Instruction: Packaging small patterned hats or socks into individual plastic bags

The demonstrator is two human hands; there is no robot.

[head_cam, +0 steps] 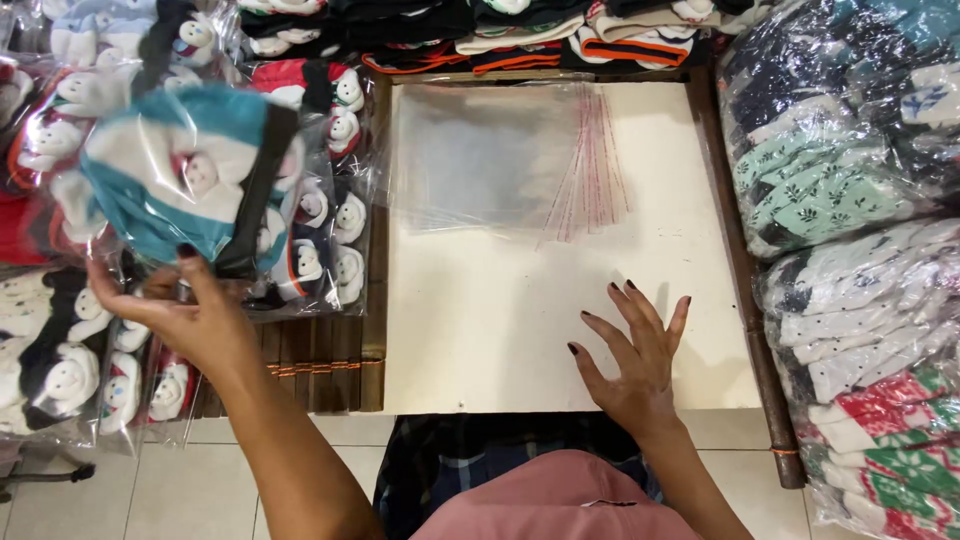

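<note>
Cream board (480, 330) (stacked packets (850, 200) around)

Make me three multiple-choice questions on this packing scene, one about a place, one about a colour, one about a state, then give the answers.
1. Where does the stack of clear bags lie?
A. on the floor
B. at the far end of the cream board
C. under the left hand

2. What colour is the main band on the packet that the left hand holds up?
A. teal
B. yellow
C. purple

3. How is the right hand?
A. closed in a fist
B. gripping a bag
C. open, fingers spread on the board

Answers: 1 B, the bags lie at the board's far edge. 2 A, teal shows through the wrap. 3 C, the hand lies flat and holds nothing.
</note>
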